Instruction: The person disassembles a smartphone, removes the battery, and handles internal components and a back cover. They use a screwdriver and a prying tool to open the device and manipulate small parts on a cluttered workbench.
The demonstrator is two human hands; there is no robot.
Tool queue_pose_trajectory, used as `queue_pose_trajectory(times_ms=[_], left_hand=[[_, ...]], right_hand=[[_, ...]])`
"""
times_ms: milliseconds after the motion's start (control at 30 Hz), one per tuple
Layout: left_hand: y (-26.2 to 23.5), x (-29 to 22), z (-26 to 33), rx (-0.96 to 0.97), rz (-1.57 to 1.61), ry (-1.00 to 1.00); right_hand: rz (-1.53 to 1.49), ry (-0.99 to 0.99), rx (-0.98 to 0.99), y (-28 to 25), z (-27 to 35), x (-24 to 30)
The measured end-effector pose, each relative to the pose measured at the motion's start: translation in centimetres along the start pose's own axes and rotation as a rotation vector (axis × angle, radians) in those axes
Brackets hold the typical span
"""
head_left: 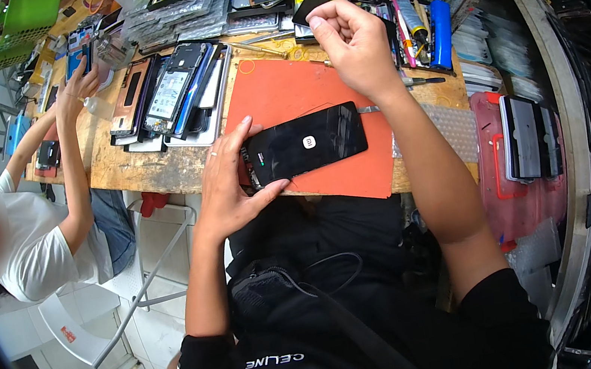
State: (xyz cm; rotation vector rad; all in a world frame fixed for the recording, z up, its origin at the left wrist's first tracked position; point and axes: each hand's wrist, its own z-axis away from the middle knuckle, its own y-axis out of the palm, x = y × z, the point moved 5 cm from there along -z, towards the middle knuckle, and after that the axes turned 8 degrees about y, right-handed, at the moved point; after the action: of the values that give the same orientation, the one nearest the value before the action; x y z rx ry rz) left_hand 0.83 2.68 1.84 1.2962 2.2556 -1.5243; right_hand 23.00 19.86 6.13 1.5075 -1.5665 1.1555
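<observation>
A black smartphone (pixel 339 144) lies tilted on an orange mat (pixel 281 84), its screen lit with a small white logo. My left hand (pixel 225 191) grips its left end, with the fingers at the upper edge and the thumb at the lower one. Some inner parts show at that end beside the palm. Raised over the mat's far right part, my right hand (pixel 361 50) is closed, thumb against the curled fingers. A thin black flat piece (pixel 310 6) shows at those fingertips and seems pinched there; its kind is unclear.
Left of the mat lie stacked opened phones and phone parts (pixel 170 96). Bubble-wrapped packs (pixel 189 18) pile up behind. A blue cylinder (pixel 441 34) stands among tools at right, beyond a bubble-wrap sheet (pixel 446 129). At far left a co-worker (pixel 52 226) handles a phone.
</observation>
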Motion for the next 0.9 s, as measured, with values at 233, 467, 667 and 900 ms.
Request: queue_pose_trajectory(times_ms=[233, 467, 667, 900], left_hand=[[0.4, 0.9, 0.7, -0.053, 0.094, -0.05], [0.5, 1.1, 0.9, -0.065, 0.098, -0.051], [0.1, 1.3, 0.8, -0.122, 0.273, -0.142], [-0.9, 2.5, 0.6, -0.413, 0.68, -0.294]], right_hand=[[0.028, 0.021, 0.048, 0.7, 0.2, -0.2], [0.073, 0.037, 0.101, 1.1, 0.5, -0.4], [0.047, 0.058, 0.09, 1.2, 0.5, -0.5], [0.053, 0.181, 0.707, 3.3, 2.0, 0.4]])
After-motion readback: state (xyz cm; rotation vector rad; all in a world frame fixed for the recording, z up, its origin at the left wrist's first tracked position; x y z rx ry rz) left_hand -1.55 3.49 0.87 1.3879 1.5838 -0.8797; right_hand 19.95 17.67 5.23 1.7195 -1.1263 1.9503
